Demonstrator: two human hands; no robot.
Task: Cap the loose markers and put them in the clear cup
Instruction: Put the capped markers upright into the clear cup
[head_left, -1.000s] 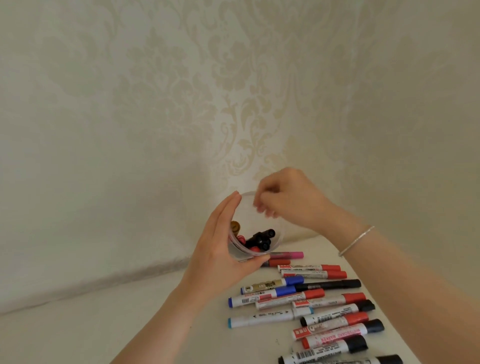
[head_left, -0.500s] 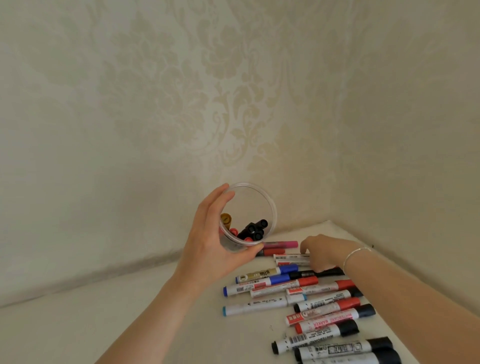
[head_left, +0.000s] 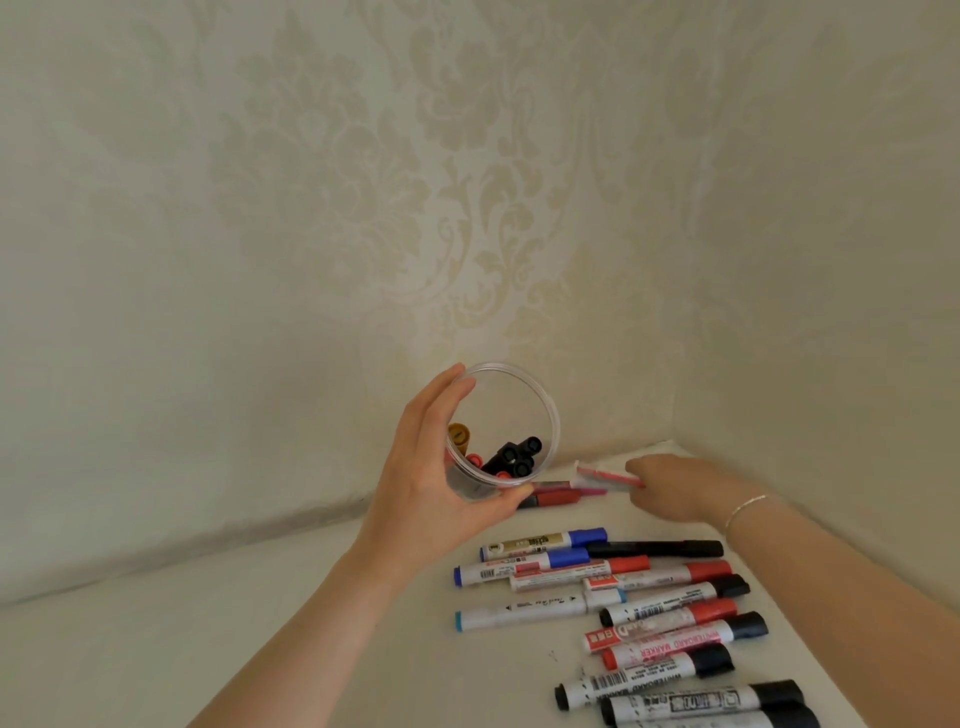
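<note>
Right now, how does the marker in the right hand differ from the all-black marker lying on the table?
1. The red-and-white marker is pinched by the right hand and looks lifted off the table; the all-black marker lies flat, untouched.
2. The red-and-white marker has a white barrel with red print; the all-black marker is dark from end to end.
3. The red-and-white marker is blurred; the all-black marker is sharp.
Both point roughly sideways, outside the clear cup.

Tilted clear cup holding markers, capped markers on table
</note>
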